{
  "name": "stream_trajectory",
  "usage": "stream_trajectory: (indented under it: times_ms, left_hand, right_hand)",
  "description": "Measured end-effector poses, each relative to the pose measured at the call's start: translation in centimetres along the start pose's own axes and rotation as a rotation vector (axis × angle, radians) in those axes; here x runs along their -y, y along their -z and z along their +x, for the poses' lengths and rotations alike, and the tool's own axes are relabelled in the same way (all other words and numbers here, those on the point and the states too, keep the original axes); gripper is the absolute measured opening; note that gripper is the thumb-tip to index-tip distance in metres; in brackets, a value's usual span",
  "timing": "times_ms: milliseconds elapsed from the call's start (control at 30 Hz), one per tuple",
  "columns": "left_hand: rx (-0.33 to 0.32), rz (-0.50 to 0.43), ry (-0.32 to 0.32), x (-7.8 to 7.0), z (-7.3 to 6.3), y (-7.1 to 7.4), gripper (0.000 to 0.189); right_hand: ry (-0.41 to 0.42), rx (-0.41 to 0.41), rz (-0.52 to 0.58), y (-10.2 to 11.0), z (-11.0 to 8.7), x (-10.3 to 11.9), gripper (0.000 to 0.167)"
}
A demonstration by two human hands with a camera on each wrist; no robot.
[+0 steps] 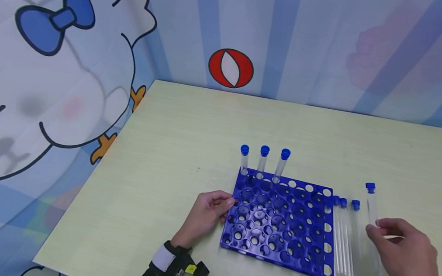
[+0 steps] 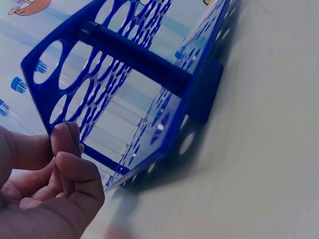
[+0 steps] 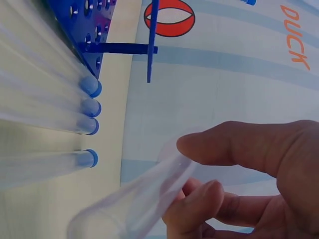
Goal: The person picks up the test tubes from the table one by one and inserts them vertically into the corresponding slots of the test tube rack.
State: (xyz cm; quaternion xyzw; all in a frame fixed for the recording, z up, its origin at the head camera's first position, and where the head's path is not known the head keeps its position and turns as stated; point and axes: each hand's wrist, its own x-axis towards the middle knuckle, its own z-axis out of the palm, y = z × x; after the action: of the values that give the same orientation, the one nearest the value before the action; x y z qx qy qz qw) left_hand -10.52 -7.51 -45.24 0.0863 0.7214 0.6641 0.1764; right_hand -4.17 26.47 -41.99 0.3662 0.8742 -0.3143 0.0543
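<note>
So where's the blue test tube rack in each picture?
Head: blue test tube rack below and right of centre.
Left wrist: rack across the upper left and centre.
Right wrist: rack at the top, left of centre.
Shared landmark: blue tube caps, in all three.

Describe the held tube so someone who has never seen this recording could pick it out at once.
In the head view, the pale table bears a blue rack. To its right, clear blue-capped tubes lie side by side, and past them the right hand pinches a matching tube. That one alone is held; its neighbours lie down or stand in the rack.
</note>
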Motion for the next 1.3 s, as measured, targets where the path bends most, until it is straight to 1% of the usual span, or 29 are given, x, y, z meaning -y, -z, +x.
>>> stream_trajectory:
  times_ms: [367, 633, 967, 1167, 1300]
  left_hand:
    - [-0.005, -0.005, 0.013, 0.2, 0.1, 0.0, 0.02]
    - [-0.003, -0.006, 0.006, 0.2, 0.1, 0.0, 0.02]
    - [0.0, -0.007, 0.003, 0.0, 0.0, 0.0, 0.02]
    - [0.004, 0.0, 0.005, -0.1, 0.0, 0.0, 0.02]
    - [0.0, -0.002, 0.011, 1.2, 0.5, 0.2, 0.02]
  right_hand:
    - [0.025, -0.012, 0.025, 0.3, -0.3, 0.2, 0.048]
    - [0.044, -0.025, 0.055, 0.4, -0.7, 0.5, 0.047]
    - [0.048, -0.057, 0.07, 0.5, -1.1, 0.9, 0.045]
    - [0.039, -0.06, 0.092, 0.5, -1.3, 1.0, 0.046]
    - [0.037, -0.06, 0.103, 0.5, -1.4, 1.1, 0.047]
